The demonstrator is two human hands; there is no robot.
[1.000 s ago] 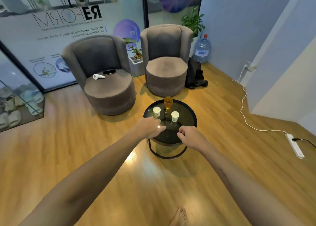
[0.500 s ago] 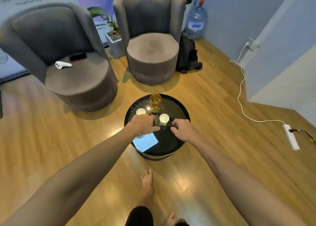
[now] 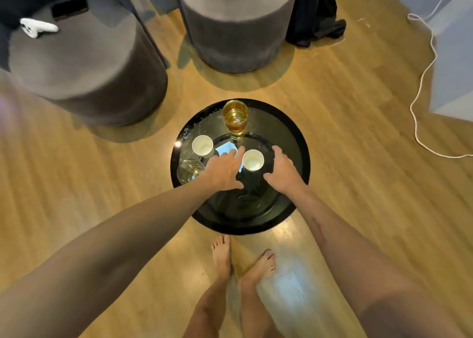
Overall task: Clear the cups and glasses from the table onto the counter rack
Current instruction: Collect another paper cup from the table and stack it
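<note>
Looking straight down on a round black worktop (image 3: 294, 133) with a raised rim; wood floor (image 3: 358, 158) is running open on its right and near sides, two grey armchairs (image 3: 238, 30) are crowding the far side, a white cable (image 3: 419, 87) is trailing across the floor well to the right. Bare feet (image 3: 222, 256) are standing just short of the near rim. Left hand (image 3: 225, 169) is hovering over the worktop centre, fingers spread and extended, holding nothing, fingertips (image 3: 231, 153) reaching between the two paper cups. Right hand (image 3: 282, 169) is also spread, thumb out, holding nothing, sitting just right of the near paper cup (image 3: 253, 160); cannot tell if it is touching the cup. Near paper cup is sitting upright between both hands, inside looking empty. Far paper cup (image 3: 202, 145) is standing upright left of centre, also looking empty. Amber glass (image 3: 235, 116) is standing upright near the far rim, holding amber liquid. Clear glass (image 3: 190, 170) is sitting by the left rim, just beside the left wrist, contents unclear. A white controller (image 3: 38, 28) and a dark phone (image 3: 69, 9) are lying on the left armchair seat. All four vessels are on the worktop, none lifted.
</note>
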